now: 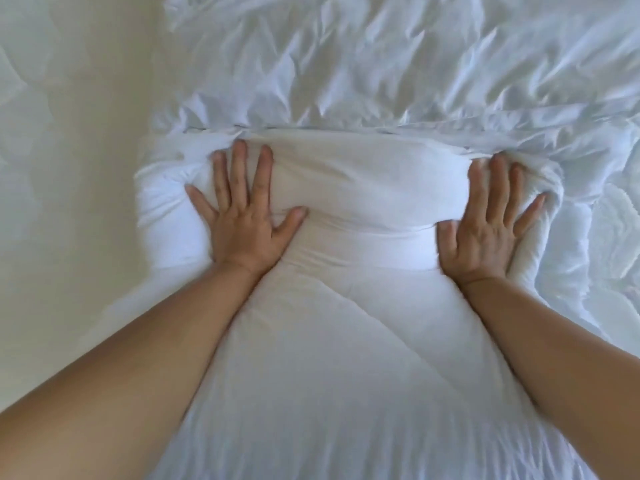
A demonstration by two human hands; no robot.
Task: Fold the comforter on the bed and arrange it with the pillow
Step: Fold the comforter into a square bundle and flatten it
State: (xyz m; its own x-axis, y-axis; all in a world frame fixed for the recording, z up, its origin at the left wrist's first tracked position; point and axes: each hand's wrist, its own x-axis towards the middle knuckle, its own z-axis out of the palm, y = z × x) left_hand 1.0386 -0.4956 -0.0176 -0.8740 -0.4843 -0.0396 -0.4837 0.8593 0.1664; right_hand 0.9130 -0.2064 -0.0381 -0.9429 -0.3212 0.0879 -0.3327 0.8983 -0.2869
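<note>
A thick white comforter (346, 341) lies folded in a long band running from the bottom of the view up to the middle. Its far end forms a puffy rolled edge (363, 174). My left hand (242, 216) presses flat on the left part of that edge, fingers spread. My right hand (485, 223) presses flat on the right part, fingertips sunk into the fabric. Beyond the edge lies more crumpled white bedding (398, 57). I cannot tell which of the white shapes is the pillow.
The quilted mattress surface (62, 168) shows bare on the left side. Wrinkled white quilted fabric (595, 237) fills the right side.
</note>
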